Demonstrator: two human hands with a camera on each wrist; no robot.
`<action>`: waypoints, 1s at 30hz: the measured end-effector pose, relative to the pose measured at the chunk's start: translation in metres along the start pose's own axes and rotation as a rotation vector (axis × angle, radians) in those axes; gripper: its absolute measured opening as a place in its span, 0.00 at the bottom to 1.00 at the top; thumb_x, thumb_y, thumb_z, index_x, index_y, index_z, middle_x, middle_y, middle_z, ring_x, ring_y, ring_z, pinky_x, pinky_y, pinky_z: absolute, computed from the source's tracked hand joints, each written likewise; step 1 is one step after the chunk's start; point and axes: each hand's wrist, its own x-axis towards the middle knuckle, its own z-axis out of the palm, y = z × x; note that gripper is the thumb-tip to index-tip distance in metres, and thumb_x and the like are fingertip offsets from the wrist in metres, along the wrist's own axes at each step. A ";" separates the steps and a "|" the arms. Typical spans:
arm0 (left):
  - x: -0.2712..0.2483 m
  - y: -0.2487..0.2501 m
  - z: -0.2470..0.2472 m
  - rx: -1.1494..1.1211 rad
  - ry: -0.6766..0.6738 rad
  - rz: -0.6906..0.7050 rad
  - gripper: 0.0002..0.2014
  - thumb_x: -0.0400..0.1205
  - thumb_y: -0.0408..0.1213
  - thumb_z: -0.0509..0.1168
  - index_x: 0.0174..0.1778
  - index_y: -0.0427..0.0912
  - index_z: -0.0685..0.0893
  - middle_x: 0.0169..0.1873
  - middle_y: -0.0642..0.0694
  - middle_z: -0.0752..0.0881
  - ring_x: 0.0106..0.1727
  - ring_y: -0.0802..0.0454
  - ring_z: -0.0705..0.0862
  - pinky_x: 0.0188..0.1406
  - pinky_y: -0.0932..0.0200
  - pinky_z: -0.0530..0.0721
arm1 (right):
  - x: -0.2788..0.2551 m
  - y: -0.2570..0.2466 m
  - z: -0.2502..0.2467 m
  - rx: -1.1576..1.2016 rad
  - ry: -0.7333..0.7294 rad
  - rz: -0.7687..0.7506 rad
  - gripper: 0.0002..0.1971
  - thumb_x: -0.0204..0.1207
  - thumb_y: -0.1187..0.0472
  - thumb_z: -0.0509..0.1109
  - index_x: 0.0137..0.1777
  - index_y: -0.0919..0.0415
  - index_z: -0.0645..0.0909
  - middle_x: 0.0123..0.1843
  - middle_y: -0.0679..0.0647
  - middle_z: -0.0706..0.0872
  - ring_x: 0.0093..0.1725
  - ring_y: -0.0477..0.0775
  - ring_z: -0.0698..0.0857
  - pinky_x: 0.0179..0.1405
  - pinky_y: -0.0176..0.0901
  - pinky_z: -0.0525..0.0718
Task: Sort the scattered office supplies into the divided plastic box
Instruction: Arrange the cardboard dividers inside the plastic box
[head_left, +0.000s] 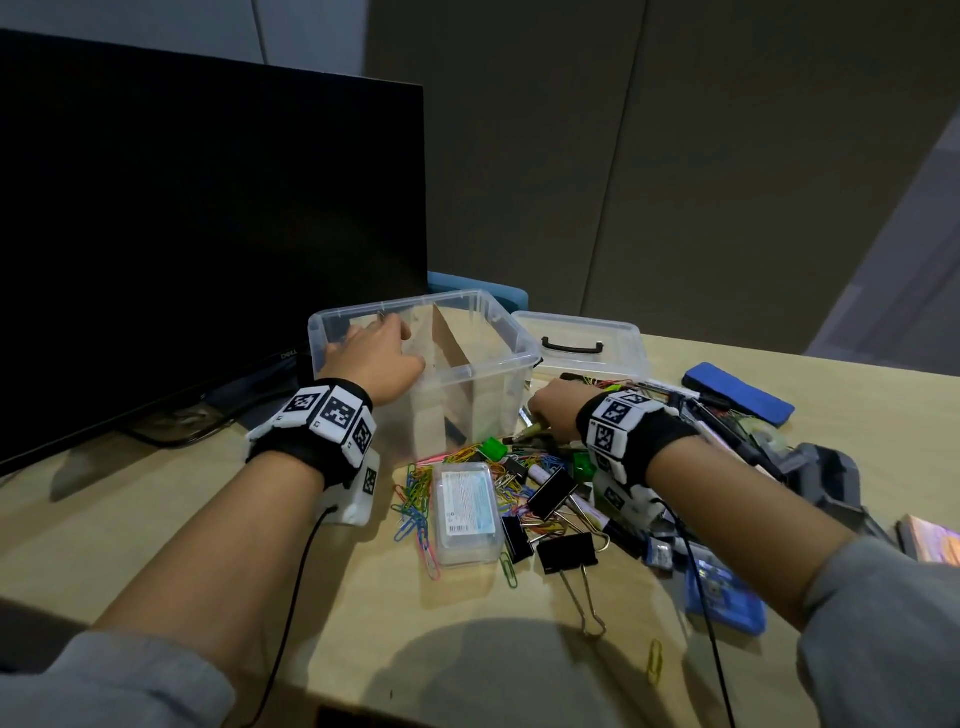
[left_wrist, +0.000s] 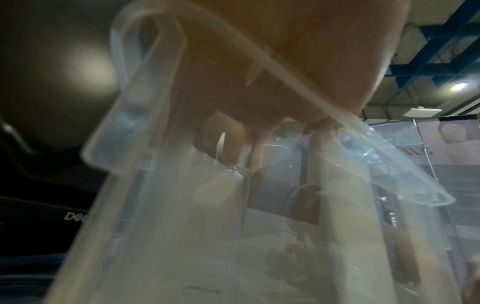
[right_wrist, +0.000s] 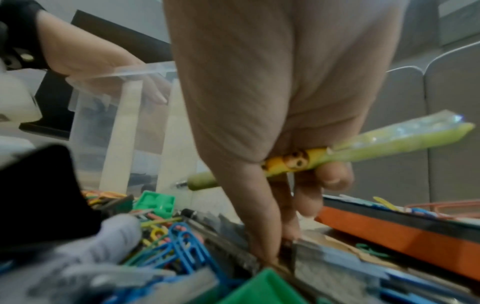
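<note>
The clear divided box (head_left: 511, 327) stands mid-table with cardboard partitions inside. My left hand (head_left: 387, 325) reaches into its left compartment; through the wall the left hand (left_wrist: 233, 148) shows fingers pinching a small thin metal item. Just right of the box my right hand (head_left: 540, 410) is down in the pile of supplies. A green and yellow pen (right_wrist: 389, 142) is tucked under its curled outer fingers, and the right hand (right_wrist: 280, 242) pinches at a dark item in the pile with thumb and forefinger. The pen's tip (head_left: 530, 432) pokes out to the left.
Coloured paper clips (head_left: 415, 493), black binder clips (head_left: 566, 553), a small clear case (head_left: 465, 512) and a green cube (head_left: 493, 448) lie before the box. The box lid (head_left: 623, 338), a blue eraser (head_left: 737, 392) and a grey stapler (head_left: 826, 478) sit right. A monitor (head_left: 208, 234) stands left.
</note>
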 end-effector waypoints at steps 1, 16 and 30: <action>0.000 0.000 0.000 0.001 -0.001 0.002 0.23 0.82 0.47 0.61 0.73 0.49 0.70 0.70 0.44 0.78 0.75 0.43 0.69 0.74 0.38 0.63 | 0.002 0.000 0.000 0.003 -0.006 -0.005 0.12 0.79 0.63 0.68 0.60 0.66 0.82 0.58 0.62 0.85 0.58 0.62 0.84 0.50 0.46 0.80; 0.005 -0.007 0.002 -0.102 -0.053 -0.070 0.34 0.75 0.51 0.63 0.76 0.54 0.57 0.69 0.38 0.77 0.72 0.35 0.72 0.68 0.36 0.69 | -0.055 0.037 -0.055 1.185 0.162 -0.298 0.08 0.79 0.69 0.67 0.54 0.62 0.84 0.46 0.49 0.90 0.44 0.44 0.87 0.48 0.37 0.79; 0.011 -0.013 0.008 -0.095 -0.062 -0.027 0.35 0.73 0.54 0.62 0.75 0.55 0.58 0.69 0.37 0.77 0.71 0.34 0.73 0.67 0.37 0.71 | -0.001 -0.051 -0.102 1.110 0.631 -0.006 0.10 0.77 0.60 0.73 0.55 0.58 0.78 0.45 0.52 0.86 0.40 0.48 0.87 0.39 0.37 0.84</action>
